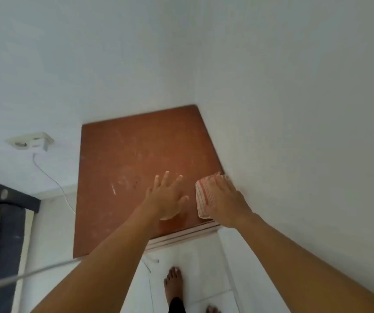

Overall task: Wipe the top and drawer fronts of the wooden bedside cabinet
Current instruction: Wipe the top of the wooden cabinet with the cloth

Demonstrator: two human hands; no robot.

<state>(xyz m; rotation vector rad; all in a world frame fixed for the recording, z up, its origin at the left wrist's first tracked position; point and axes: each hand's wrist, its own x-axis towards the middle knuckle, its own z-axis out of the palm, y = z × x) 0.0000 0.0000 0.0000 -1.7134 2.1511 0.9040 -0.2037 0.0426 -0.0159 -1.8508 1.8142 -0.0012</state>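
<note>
The wooden bedside cabinet's reddish-brown top (127,168) fills the middle of the view, tucked into a corner of white walls, with pale smears and dust marks on it. My right hand (226,199) presses a folded white cloth with red stripes (204,195) flat against the top's right edge, next to the wall. My left hand (166,195) lies on the top just left of the cloth, fingers spread and straight. The drawer fronts show only as a thin pale strip (181,236) under the front edge.
A wall socket with a white plug (32,142) and its cable (52,179) sit left of the cabinet. A dark bed frame (7,213) with orange bedding is at the far left. My bare feet (173,283) stand on white floor tiles in front.
</note>
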